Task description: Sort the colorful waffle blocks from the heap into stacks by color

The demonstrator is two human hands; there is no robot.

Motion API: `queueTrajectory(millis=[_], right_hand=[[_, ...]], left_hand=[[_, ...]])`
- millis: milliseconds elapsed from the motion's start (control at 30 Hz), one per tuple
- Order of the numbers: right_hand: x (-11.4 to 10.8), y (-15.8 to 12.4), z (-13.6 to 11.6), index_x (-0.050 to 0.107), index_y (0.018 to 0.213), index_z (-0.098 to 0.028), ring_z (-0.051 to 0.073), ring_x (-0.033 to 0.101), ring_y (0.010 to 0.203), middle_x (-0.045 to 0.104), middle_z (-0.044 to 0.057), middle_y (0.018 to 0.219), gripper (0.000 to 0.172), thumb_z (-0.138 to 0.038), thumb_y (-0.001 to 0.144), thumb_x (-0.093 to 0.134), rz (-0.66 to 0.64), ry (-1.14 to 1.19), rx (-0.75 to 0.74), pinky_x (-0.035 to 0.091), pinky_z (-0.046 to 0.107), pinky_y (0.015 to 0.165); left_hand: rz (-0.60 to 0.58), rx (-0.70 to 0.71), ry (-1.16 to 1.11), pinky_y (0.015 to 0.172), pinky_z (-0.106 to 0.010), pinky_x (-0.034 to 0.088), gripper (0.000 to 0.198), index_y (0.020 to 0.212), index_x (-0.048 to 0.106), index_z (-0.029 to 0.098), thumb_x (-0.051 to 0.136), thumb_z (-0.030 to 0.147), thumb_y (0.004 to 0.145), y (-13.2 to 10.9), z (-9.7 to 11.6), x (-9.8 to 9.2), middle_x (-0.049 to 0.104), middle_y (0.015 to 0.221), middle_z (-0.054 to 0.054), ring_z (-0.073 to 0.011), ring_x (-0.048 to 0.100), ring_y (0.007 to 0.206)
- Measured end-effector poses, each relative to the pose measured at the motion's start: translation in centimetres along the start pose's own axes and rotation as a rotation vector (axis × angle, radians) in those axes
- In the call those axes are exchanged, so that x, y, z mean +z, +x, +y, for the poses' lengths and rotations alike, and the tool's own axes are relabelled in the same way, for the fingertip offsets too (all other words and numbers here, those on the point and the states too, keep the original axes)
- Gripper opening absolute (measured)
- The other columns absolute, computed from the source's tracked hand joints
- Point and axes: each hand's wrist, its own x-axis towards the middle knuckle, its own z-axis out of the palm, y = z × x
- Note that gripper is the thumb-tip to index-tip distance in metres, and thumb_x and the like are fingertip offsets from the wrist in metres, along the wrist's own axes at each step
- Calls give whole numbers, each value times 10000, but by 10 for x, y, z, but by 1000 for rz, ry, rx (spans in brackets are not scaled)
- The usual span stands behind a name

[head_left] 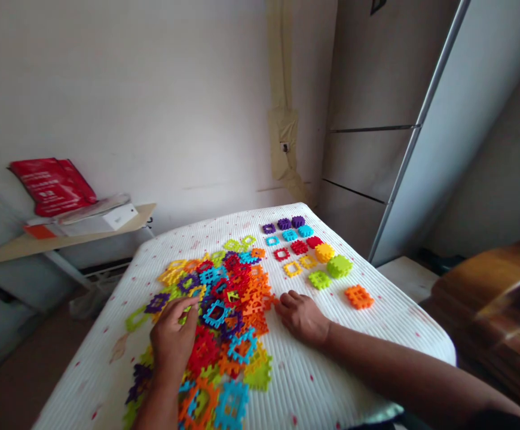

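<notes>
A large heap of toothed plastic building tiles (217, 313) in several colours covers the left part of the table. My left hand (173, 334) reaches over the heap's left side, thumb and forefinger pinched at a yellow building tile (196, 291). At the heap's right edge lies my right hand (302, 316), palm down with fingers curled. Its fingertips close on the edge of an orange building tile (271, 301), partly hidden by them. Farther right, an orange tile (358, 297) lies by itself, with a lime-green stack (339, 266) behind it.
Rows of purple (284, 224), blue (289, 235), red (299, 247) and yellow tiles (293, 269) stand at the table's far right. A white quilted cloth (327, 382) covers the table. A side shelf (138, 218) holds red packets (51, 186). A tall cabinet (372, 161) stands behind.
</notes>
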Motion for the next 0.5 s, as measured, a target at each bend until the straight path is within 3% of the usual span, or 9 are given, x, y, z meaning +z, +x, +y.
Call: queueTrajectory(millis=[133, 267, 367, 500], right_hand=[[0, 0, 4, 558, 829, -171, 147, 482, 755, 563, 48, 844, 192, -211, 916, 392, -12, 36, -9, 359, 263, 626], [-1, -1, 8, 557, 806, -173, 136, 490, 743, 555, 40, 822, 229, -209, 926, 366, -4, 100, -27, 374, 249, 634], [-1, -3, 10, 552, 797, -174, 134, 491, 750, 548, 36, 823, 245, -199, 929, 347, 11, 133, -23, 383, 244, 644], [3, -4, 10, 541, 784, -181, 135, 487, 745, 544, 33, 829, 242, -191, 928, 346, 21, 163, -20, 389, 246, 647]], left_hand=[[-148, 8, -22, 677, -254, 507, 212, 805, 686, 206, 520, 333, 769, 14, 19, -6, 701, 835, -32, -167, 643, 768], [-357, 70, 62, 787, -281, 489, 242, 838, 690, 209, 480, 318, 788, 60, 42, 1, 700, 886, -31, -175, 634, 849], [-528, 19, 247, 859, -266, 453, 270, 938, 684, 204, 453, 255, 806, 107, 42, 29, 692, 980, -32, -165, 616, 935], [-643, -61, 343, 888, -264, 439, 236, 958, 676, 201, 496, 176, 807, 152, 21, 87, 681, 1030, -42, -172, 604, 996]])
